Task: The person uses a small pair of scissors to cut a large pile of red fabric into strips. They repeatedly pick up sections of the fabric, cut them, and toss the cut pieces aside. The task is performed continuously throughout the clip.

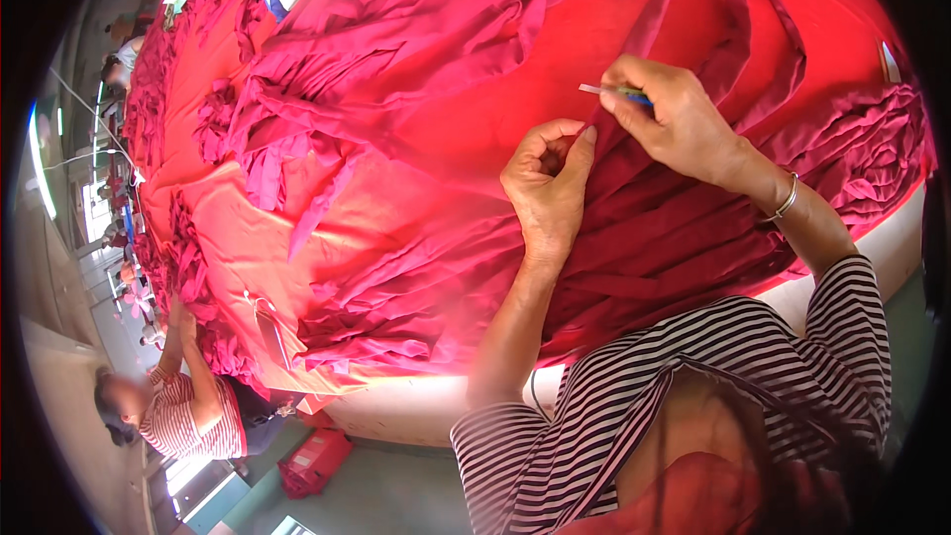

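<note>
Leftward, heaped maroon fabric [396, 45] is covering the desk [396, 416], the finished share being unclear; your left hand [550, 193] is pinching one strip [605, 139] between your hands, apparently mid-work; your right hand [684, 124] is gripping a blue-handled tool [640, 98].

A red box [315, 461] sits on the floor [391, 485] — co-worker [201, 411] nearby.

Two foreground hands [551, 183] [676, 124], one held tool [637, 97]
</note>
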A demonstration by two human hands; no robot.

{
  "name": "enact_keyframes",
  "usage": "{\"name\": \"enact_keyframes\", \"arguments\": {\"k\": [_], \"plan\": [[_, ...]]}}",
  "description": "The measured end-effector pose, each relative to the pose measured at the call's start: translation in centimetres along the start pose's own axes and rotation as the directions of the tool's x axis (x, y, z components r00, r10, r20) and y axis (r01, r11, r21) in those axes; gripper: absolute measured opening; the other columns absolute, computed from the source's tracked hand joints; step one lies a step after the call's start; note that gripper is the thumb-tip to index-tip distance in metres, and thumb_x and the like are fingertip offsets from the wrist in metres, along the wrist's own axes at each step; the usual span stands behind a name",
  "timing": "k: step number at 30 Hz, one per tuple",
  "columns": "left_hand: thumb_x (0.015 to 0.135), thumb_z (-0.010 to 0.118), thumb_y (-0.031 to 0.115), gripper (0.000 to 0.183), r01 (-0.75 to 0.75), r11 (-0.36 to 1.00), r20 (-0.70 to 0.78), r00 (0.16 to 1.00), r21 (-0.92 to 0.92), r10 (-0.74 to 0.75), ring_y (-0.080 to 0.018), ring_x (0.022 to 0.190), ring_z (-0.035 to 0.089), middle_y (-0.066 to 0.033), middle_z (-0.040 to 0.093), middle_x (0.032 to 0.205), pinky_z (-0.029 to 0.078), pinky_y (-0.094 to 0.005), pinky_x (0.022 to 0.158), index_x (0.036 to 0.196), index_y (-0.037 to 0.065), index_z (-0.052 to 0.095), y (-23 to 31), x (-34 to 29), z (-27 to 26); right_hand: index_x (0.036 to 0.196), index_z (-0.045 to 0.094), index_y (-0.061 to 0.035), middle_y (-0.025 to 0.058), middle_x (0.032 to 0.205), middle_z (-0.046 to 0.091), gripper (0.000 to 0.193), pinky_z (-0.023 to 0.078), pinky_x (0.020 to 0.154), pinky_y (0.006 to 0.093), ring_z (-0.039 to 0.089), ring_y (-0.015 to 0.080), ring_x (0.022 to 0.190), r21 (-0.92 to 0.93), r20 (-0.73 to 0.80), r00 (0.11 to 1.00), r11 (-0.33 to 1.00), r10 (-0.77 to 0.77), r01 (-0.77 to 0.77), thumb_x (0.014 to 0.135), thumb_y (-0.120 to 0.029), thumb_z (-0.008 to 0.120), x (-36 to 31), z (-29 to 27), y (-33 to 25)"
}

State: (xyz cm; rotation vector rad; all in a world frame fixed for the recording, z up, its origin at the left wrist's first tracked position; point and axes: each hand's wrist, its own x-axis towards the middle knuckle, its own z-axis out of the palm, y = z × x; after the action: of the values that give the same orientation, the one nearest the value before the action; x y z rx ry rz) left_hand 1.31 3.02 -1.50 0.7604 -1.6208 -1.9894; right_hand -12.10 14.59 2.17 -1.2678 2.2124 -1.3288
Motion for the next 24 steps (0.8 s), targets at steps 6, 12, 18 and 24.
{"name": "enact_keyframes", "arguments": {"k": [6, 12, 18, 24], "plan": [[0.086, 0.069, -0.008, 0.014, -0.026, 0.999, -0.002, 1.000, 0.037, 0.026, -0.0045, 0.077, 0.059, -0.0023, 0.067, 0.087, 0.048, -0.0180, 0.067, 0.098, -0.002, 0.065, 0.0, -0.1, -0.1, 0.101, 0.062, 0.0018, 0.0112, 0.082, 0.066, 0.016, 0.051, 0.069, 0.0290, 0.064, 0.0150, 0.075, 0.079, 0.102, 0.994, 0.996, 0.031, -0.039, 0.092, -0.010, 0.065, 0.3, -0.7, -0.7], [0.087, 0.069, -0.007, 0.011, -0.052, 0.995, 0.000, 0.999, 0.089, 0.053, -0.0044, 0.073, 0.058, -0.0007, 0.065, 0.083, 0.047, -0.0175, 0.065, 0.096, -0.002, 0.064, -0.1, 0.0, 0.1, 0.095, 0.062, 0.0014, 0.0093, 0.077, 0.063, 0.014, 0.048, 0.065, 0.0330, 0.065, 0.0180, 0.074, 0.206, 0.158, 0.985, 0.973, 0.070, -0.102, 0.092, -0.012, 0.063, 0.4, 1.0, -0.1], [0.086, 0.070, -0.005, 0.011, -0.053, 0.996, 0.019, 0.998, 0.075, 0.052, -0.0025, 0.069, 0.055, 0.0015, 0.062, 0.079, 0.045, -0.0172, 0.061, 0.094, -0.002, 0.064, -0.1, 0.1, 0.0, 0.090, 0.061, -0.0006, -0.0047, 0.070, 0.051, 0.015, 0.037, 0.058, 0.0252, 0.043, 0.0058, 0.065, 0.379, 0.093, 0.982, 0.907, 0.162, -0.186, 0.094, -0.015, 0.062, 0.9, 0.9, 1.8], [0.085, 0.070, -0.007, 0.015, -0.076, 0.997, 0.002, 0.997, 0.029, 0.076, -0.0021, 0.069, 0.056, 0.0014, 0.062, 0.078, 0.045, -0.0168, 0.061, 0.092, 0.001, 0.060, -0.4, 0.0, -0.1, 0.092, 0.062, 0.0003, 0.0016, 0.067, 0.055, 0.015, 0.040, 0.058, 0.0276, 0.048, 0.0079, 0.064, 0.258, 0.101, 0.990, 0.958, 0.100, -0.123, 0.093, -0.015, 0.063, 0.4, 0.7, -0.2]]}}
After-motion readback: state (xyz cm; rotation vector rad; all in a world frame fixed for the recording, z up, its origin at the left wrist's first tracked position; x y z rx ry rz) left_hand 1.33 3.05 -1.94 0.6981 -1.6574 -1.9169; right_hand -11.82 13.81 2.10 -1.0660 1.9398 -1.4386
